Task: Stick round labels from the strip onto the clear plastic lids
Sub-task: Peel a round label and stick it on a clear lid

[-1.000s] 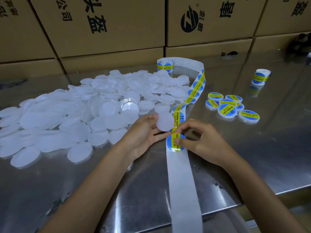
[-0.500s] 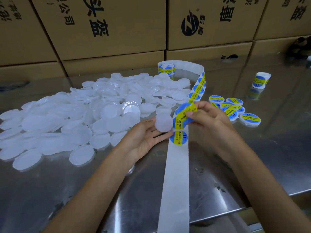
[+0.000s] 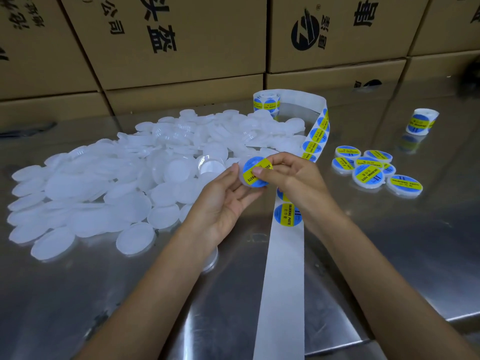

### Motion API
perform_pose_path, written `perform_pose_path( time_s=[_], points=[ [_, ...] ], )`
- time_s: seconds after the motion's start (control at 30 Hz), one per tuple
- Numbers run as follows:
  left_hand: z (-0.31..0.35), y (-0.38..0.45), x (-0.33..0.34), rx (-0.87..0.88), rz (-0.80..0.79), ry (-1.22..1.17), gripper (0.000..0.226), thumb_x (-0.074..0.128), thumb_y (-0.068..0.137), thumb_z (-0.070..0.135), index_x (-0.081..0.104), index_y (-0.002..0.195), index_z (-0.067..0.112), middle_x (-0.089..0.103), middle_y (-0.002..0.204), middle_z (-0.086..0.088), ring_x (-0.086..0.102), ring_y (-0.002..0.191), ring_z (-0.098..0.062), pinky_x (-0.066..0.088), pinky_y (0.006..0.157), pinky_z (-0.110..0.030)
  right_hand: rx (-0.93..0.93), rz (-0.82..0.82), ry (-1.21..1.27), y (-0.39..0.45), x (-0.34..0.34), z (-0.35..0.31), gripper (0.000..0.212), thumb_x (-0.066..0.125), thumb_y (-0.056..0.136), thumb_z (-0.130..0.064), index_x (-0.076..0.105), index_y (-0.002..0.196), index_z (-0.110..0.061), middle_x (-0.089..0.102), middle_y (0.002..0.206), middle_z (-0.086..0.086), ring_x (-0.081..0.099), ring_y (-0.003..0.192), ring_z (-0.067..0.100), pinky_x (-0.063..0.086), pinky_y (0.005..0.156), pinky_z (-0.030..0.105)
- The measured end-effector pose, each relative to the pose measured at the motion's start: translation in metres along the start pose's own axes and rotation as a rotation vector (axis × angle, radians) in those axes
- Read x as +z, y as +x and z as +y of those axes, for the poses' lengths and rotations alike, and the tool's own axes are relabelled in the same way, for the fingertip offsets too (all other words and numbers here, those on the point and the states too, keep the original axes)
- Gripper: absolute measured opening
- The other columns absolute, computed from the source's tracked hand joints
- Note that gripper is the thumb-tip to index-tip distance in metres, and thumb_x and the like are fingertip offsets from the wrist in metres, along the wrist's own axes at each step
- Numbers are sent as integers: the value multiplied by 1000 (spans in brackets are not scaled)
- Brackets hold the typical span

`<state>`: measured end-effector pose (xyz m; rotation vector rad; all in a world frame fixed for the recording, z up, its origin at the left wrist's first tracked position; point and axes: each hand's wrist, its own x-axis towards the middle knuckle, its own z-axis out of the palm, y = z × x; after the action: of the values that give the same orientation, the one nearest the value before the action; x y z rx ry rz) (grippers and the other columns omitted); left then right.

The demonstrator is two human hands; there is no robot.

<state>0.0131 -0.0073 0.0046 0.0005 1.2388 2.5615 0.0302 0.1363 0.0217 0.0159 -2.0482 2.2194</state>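
Note:
My left hand (image 3: 223,201) holds a clear round lid (image 3: 242,178) up above the table, fingers curled round its edge. A blue and yellow round label (image 3: 253,168) lies on that lid, and my right hand (image 3: 293,178) pinches and presses it with thumb and fingers. The white backing strip (image 3: 284,268) runs from the table's front edge under my right hand, with a label (image 3: 287,214) still on it, and curves back to a roll (image 3: 266,101). A large pile of bare lids (image 3: 124,183) lies at the left.
Several labelled lids (image 3: 368,168) lie in a cluster at the right. A second small label roll (image 3: 420,122) stands at the far right. Stacked cardboard boxes (image 3: 181,40) form a wall behind the steel table (image 3: 402,242). One more lid (image 3: 211,258) lies under my left forearm.
My right hand peeled a label off the strip, lifted it and brought it left onto the lid in my left hand. Both hands rose a little away from the strip.

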Motion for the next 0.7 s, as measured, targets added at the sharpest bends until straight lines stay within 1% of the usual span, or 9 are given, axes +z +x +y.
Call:
perform_pose_path(
  time_s=[0.1, 0.17, 0.23, 0.3, 0.43, 0.53, 0.7],
  points=[
    [-1, 0, 0, 5, -8, 6, 26, 46, 105, 16, 61, 119, -1, 70, 121, -20, 71, 108, -27, 56, 97, -40, -7, 25, -3, -1, 3, 0, 12, 78, 82, -9, 66, 87, -9, 76, 86, 9, 69, 70, 6, 48, 60, 11],
    [-1, -1, 1, 12, -18, 8, 25, 45, 106, 14, 63, 116, 0, 71, 119, -19, 71, 108, -26, 57, 96, -39, -13, 49, 5, -1, 5, 0, 13, 78, 83, -9, 66, 87, -8, 76, 87, 10, 70, 72, 8, 49, 63, 12],
    [-1, -2, 2, 19, -29, 5, 24, 44, 106, 12, 64, 114, 1, 72, 117, -18, 72, 107, -26, 58, 93, -39, -20, 72, 4, -1, 6, 1, 13, 78, 83, -9, 66, 89, -7, 75, 86, 11, 69, 72, 8, 49, 62, 12],
    [-2, -3, 3, 22, -34, -2, 24, 44, 106, 11, 64, 113, 0, 73, 116, -18, 73, 105, -25, 59, 91, -38, -30, 89, 8, -1, 7, 2, 13, 77, 84, -8, 66, 90, -5, 75, 81, 10, 69, 69, 7, 50, 62, 12],
    [-1, -5, 6, 25, -35, -16, 25, 44, 106, 11, 65, 112, -1, 73, 115, -19, 73, 103, -25, 61, 87, -36, -48, 121, 0, -1, 9, 3, 12, 76, 84, -5, 65, 89, -4, 72, 71, 1, 67, 63, 4, 50, 60, 12],
    [-1, -5, 7, 25, -23, -16, 24, 44, 106, 10, 64, 114, -2, 73, 114, -19, 74, 101, -25, 61, 87, -37, -53, 137, -4, -1, 10, 4, 13, 76, 83, -5, 65, 89, -3, 73, 73, 3, 68, 64, 6, 51, 62, 13],
    [-2, -5, 7, 23, -21, -16, 23, 45, 106, 11, 65, 109, 0, 75, 109, -18, 75, 99, -25, 61, 85, -36, -48, 148, -3, -2, 10, 4, 13, 77, 83, -5, 65, 88, -5, 73, 75, 4, 67, 64, 5, 52, 62, 13]
  ],
)
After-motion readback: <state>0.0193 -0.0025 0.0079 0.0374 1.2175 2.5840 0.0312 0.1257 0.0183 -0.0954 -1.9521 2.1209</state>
